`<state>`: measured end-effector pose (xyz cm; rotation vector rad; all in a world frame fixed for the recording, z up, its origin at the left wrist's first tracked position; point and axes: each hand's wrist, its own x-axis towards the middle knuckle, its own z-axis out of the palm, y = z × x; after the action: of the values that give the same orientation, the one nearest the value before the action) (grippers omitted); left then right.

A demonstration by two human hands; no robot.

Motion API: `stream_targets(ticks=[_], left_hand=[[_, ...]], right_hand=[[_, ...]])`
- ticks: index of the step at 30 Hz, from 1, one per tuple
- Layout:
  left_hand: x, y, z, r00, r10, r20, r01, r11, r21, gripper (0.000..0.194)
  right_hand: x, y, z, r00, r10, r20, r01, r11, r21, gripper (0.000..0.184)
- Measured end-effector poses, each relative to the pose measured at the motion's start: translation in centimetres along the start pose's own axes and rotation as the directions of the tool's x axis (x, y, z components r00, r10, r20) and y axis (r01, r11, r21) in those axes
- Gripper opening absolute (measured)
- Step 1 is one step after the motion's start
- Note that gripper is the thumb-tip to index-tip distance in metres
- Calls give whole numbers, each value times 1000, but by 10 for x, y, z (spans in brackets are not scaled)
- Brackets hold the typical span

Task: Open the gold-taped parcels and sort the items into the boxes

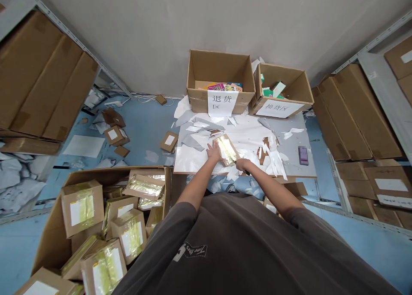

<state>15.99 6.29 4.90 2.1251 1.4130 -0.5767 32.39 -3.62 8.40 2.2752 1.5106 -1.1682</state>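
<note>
A small cardboard parcel (228,148) wrapped in shiny yellowish tape lies tilted on the table among paper scraps. My left hand (213,152) rests against its left side, fingers spread and pressing on the edge. At the parcel's near right corner, my right hand (243,164) is closed round a box cutter (247,172), whose dark handle shows below the fist. The thin blade reaches to the taped near end of the parcel. Whether it has gone through the tape is too small to tell.
On the white table (296,157), torn paper (277,159) and a phone (303,155) lie about. Behind stand two open cartons with paper signs: one with books (222,86), one with green-white boxes (272,91). A big carton (169,187) of taped parcels stands left. Shelves flank both sides.
</note>
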Motion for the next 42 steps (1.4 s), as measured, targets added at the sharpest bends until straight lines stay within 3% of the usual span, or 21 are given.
stream_targets(ticks=[4, 7, 9, 11, 14, 17, 21, 25, 30, 36, 39, 42], left_hand=[[0, 7, -5, 1000, -18, 16, 18, 999, 42, 144], [-5, 11, -8, 999, 4, -43, -1, 997, 76, 140], [-12, 11, -8, 985, 129, -113, -117, 987, 112, 127], [-18, 11, -8, 929, 354, -105, -338, 930, 142, 107], [-25, 10, -6, 824, 567, -18, -559, 817, 141, 89], [-27, 14, -4, 824, 566, -5, -556, 811, 183, 82], [-22, 26, -5, 847, 531, 18, -513, 809, 287, 61], [-25, 36, -4, 875, 483, 7, -468, 844, 263, 57], [-44, 32, 12, 907, 416, -68, -393, 893, 221, 61], [-52, 36, 21, 930, 361, -68, -342, 918, 201, 71], [-51, 42, 21, 939, 339, -56, -320, 923, 212, 81], [-52, 46, 23, 950, 307, -54, -290, 934, 208, 89]], right_hand=[[-13, 17, -9, 992, 28, 125, -18, 997, -81, 7], [-26, 46, -16, 995, 10, 102, -6, 999, -43, 10], [-30, 64, -13, 1000, 10, -4, -9, 997, 83, 21], [-26, 71, -4, 993, 75, -97, -46, 962, 269, 31], [-7, 59, 19, 971, 223, -90, -146, 845, 514, 47], [15, 40, 40, 939, 333, -83, -213, 753, 623, 56], [31, 30, 52, 920, 367, -141, -199, 745, 637, 51], [40, 32, 48, 937, 311, -160, -140, 754, 642, 46], [46, 33, 37, 961, 237, -139, -105, 783, 613, 43], [17, 63, 30, 989, 11, -145, 67, 849, 523, 38], [1, 79, 27, 985, -170, -37, 171, 907, 384, 40], [-4, 82, 21, 971, -238, -13, 238, 960, 147, 36]])
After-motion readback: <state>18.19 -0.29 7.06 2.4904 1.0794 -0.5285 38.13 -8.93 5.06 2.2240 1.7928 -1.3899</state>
